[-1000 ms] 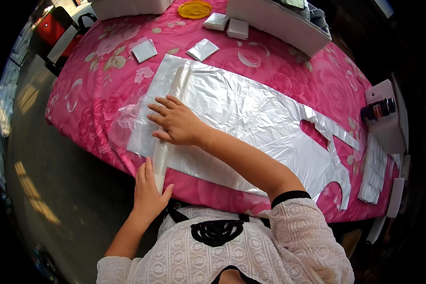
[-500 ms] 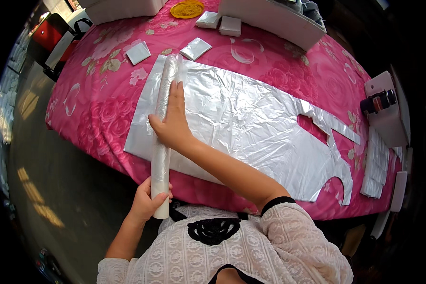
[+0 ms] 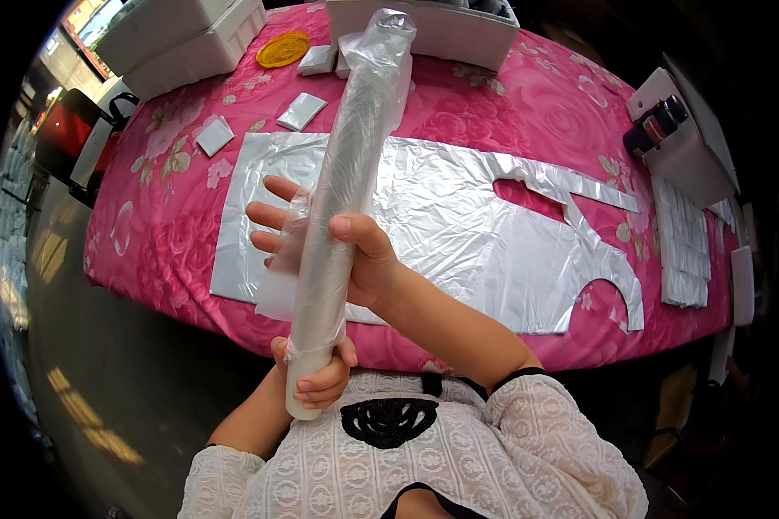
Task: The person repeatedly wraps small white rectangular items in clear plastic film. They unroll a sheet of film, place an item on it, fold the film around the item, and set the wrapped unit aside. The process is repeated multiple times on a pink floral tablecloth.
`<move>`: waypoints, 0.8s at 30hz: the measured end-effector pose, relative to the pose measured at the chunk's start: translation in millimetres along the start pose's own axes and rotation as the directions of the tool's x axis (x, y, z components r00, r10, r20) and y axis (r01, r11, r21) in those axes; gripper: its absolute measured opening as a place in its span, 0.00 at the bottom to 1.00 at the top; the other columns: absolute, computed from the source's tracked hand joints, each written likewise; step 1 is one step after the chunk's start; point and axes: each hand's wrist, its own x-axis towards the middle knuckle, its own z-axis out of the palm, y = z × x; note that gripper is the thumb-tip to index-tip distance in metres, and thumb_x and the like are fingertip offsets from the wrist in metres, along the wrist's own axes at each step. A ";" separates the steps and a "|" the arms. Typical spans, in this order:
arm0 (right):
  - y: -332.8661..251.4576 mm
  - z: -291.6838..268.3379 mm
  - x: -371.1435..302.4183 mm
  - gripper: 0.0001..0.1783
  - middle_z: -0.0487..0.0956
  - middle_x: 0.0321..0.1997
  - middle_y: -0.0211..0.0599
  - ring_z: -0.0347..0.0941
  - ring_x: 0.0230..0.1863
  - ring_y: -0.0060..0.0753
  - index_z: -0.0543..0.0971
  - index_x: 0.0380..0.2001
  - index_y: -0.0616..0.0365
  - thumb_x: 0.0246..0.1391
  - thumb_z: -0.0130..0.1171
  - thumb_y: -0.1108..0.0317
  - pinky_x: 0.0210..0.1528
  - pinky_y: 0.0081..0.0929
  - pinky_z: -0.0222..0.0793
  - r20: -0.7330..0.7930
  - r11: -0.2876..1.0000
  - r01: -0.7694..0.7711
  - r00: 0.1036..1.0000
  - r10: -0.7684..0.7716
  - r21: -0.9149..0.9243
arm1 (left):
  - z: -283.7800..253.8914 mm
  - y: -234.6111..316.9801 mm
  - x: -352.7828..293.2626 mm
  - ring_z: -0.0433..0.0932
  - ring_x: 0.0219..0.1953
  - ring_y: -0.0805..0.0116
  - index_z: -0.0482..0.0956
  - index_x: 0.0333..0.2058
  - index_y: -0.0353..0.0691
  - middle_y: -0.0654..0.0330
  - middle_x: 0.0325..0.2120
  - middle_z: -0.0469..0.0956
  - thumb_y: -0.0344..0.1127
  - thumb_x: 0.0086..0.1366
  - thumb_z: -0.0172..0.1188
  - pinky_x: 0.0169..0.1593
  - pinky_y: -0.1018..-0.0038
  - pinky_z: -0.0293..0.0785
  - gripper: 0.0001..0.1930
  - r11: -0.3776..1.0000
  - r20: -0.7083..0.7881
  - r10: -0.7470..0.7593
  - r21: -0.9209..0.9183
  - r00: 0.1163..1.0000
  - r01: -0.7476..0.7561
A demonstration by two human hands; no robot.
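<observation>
A clear film roll (image 3: 348,164) tilts toward just past twelve, its lower end gripped by the curled left hand (image 3: 325,381); the right hand (image 3: 372,270), fingers splayed toward ten, cradles its middle under one thumb. Beyond, a silver sheet (image 3: 459,233) lies on the pink-flowered desk (image 3: 164,233), grey floor (image 3: 61,320) at nine.

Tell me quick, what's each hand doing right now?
Left hand: closed, holding the lower end of the plastic roll.
Right hand: open behind the plastic roll, thumb over its front.
</observation>
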 end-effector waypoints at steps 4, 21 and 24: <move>-19.2 -17.5 -16.0 0.46 0.74 0.41 0.45 0.73 0.43 0.33 0.56 0.55 0.65 0.37 0.63 0.52 0.51 0.31 0.67 -0.216 0.979 0.002 0.975 -0.047 -0.206 | 15.6 0.7 11.5 0.73 0.25 0.72 0.64 0.48 0.28 0.60 0.24 0.73 0.48 0.49 0.62 0.30 0.76 0.72 0.34 0.811 -0.582 0.213 0.553 0.785 0.190; -21.3 -49.4 -34.0 0.34 0.74 0.35 0.34 0.70 0.39 0.28 0.59 0.51 0.60 0.45 0.59 0.56 0.44 0.30 0.66 -0.309 0.889 0.041 0.930 -0.201 -0.457 | 11.8 -3.9 19.2 0.73 0.23 0.72 0.70 0.34 0.33 0.60 0.22 0.71 0.36 0.48 0.64 0.27 0.77 0.70 0.18 0.497 -0.746 0.464 0.666 0.478 0.556; -14.9 -68.4 -45.0 0.36 0.74 0.37 0.33 0.70 0.40 0.24 0.65 0.48 0.61 0.42 0.65 0.50 0.43 0.25 0.67 -0.369 0.834 -0.067 0.914 -0.169 -0.548 | 9.6 -8.3 14.8 0.72 0.22 0.72 0.69 0.34 0.33 0.61 0.22 0.71 0.34 0.49 0.63 0.27 0.76 0.70 0.16 0.454 -0.718 0.542 0.688 0.438 0.566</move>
